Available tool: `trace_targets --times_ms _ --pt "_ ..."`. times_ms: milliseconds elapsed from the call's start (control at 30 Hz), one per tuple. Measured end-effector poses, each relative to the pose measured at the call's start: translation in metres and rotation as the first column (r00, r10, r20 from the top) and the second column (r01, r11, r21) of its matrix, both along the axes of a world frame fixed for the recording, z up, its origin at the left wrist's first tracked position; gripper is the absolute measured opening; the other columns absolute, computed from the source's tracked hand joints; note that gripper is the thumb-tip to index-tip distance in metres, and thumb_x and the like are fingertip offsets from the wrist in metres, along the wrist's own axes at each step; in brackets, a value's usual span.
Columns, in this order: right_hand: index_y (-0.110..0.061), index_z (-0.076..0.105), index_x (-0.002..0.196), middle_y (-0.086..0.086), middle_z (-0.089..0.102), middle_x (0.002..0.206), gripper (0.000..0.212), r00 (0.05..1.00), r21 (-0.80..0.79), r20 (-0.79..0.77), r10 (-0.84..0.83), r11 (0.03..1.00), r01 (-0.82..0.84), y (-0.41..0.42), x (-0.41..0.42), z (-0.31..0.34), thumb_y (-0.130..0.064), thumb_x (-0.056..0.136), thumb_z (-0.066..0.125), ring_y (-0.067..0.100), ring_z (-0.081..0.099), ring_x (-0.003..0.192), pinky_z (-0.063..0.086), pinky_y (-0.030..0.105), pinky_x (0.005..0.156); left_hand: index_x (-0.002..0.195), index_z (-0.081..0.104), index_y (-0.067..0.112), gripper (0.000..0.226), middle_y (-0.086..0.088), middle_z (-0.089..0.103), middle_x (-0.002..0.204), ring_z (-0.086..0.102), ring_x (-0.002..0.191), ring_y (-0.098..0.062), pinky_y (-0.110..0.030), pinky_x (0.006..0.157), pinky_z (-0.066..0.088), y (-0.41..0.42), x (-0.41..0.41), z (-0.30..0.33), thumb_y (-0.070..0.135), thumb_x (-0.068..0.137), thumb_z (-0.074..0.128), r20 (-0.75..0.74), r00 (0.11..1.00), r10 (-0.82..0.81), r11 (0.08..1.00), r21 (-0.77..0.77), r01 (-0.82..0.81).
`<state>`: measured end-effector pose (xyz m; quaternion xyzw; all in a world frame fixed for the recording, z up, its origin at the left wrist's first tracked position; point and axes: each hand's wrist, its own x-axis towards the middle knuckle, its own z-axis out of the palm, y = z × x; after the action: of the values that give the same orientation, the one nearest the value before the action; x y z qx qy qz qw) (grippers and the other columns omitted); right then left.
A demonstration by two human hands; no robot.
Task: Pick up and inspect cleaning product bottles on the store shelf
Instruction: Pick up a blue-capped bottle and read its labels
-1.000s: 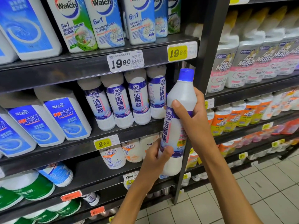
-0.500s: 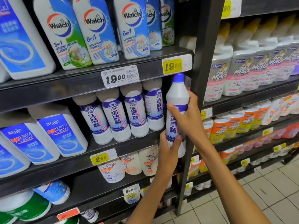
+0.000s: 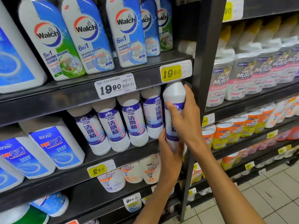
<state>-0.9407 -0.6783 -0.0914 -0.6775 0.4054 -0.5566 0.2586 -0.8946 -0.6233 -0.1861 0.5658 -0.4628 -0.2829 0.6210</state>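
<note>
Across the frame I see a dark shelf rack (image 3: 116,160) whose middle row holds white bottles with purple labels (image 3: 111,126) standing upright, and at the right end of that row, near the centre of the frame, sits the bottle (image 3: 174,96) I am handling. Its long axis runs straight up and down, its top tucked just under the yellow price tag (image 3: 171,73), beside the last bottle of the row. My right hand (image 3: 186,120) wraps its upper half from the right and my left hand (image 3: 169,152) curls round its base, so I judge the base must settle onto the shelf next.
</note>
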Motion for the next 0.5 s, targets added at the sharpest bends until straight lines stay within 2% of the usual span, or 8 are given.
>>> trace_targets --times_ms 100,200,267,367,433,500 --pt "-0.007 0.027 0.144 0.011 0.041 0.144 0.066 1.000 -0.057 0.014 0.005 0.998 -0.004 -0.004 0.000 -0.003 -0.016 0.090 0.063 0.020 0.044 0.126 0.037 0.016 0.098 0.133 0.037 0.008 0.062 -0.001 0.044 0.132 0.045 0.124 -0.002 -0.007 0.096 0.038 0.001 0.000 -0.001 0.002 0.081 0.070 0.128 0.982 0.141 0.986 -0.105 -0.128" --pt "-0.006 0.029 0.144 0.010 0.042 0.143 0.064 0.998 -0.079 0.047 0.030 0.997 -0.026 -0.006 0.002 -0.007 -0.015 0.090 0.063 0.013 0.044 0.123 0.036 0.006 0.095 0.127 0.047 0.014 0.053 -0.004 0.052 0.127 0.051 0.119 -0.014 -0.008 0.096 0.040 0.000 0.002 -0.001 0.004 0.081 0.071 0.221 0.946 0.237 0.966 -0.161 -0.204" --pt "-0.007 0.029 0.144 0.009 0.041 0.143 0.064 0.997 -0.088 0.071 0.040 0.996 -0.034 -0.007 0.002 -0.007 -0.014 0.090 0.063 0.014 0.044 0.124 0.038 0.012 0.098 0.128 0.048 0.016 0.056 -0.002 0.054 0.126 0.053 0.117 -0.014 -0.013 0.094 0.045 -0.001 0.000 -0.003 0.008 0.079 0.074 0.263 0.930 0.255 0.964 -0.139 -0.225" --pt "-0.007 0.030 0.143 0.008 0.041 0.143 0.063 0.995 -0.110 0.085 0.057 0.993 -0.048 -0.008 0.002 -0.005 -0.012 0.090 0.063 0.015 0.044 0.126 0.041 0.021 0.102 0.134 0.044 0.015 0.067 -0.002 0.050 0.132 0.050 0.122 -0.015 -0.028 0.097 0.048 -0.003 -0.005 -0.008 0.016 0.076 0.077 0.309 0.918 0.247 0.969 -0.063 -0.240" --pt "-0.007 0.030 0.143 0.007 0.042 0.143 0.062 0.995 -0.100 0.081 0.063 0.993 -0.055 -0.008 0.002 -0.004 -0.012 0.090 0.062 0.011 0.044 0.124 0.040 0.016 0.100 0.138 0.039 0.015 0.074 -0.003 0.047 0.138 0.046 0.126 -0.015 -0.021 0.098 0.044 -0.005 -0.007 -0.010 0.019 0.076 0.078 0.329 0.916 0.231 0.971 -0.026 -0.236" --pt "-0.007 0.029 0.143 0.009 0.042 0.143 0.061 0.995 -0.085 0.072 0.072 0.994 -0.065 -0.008 0.003 -0.001 -0.013 0.091 0.061 0.013 0.045 0.124 0.042 0.019 0.100 0.139 0.038 0.016 0.076 -0.003 0.044 0.140 0.044 0.128 -0.014 -0.013 0.097 0.039 -0.006 -0.008 -0.008 0.017 0.076 0.078 0.322 0.918 0.231 0.971 -0.009 -0.241"
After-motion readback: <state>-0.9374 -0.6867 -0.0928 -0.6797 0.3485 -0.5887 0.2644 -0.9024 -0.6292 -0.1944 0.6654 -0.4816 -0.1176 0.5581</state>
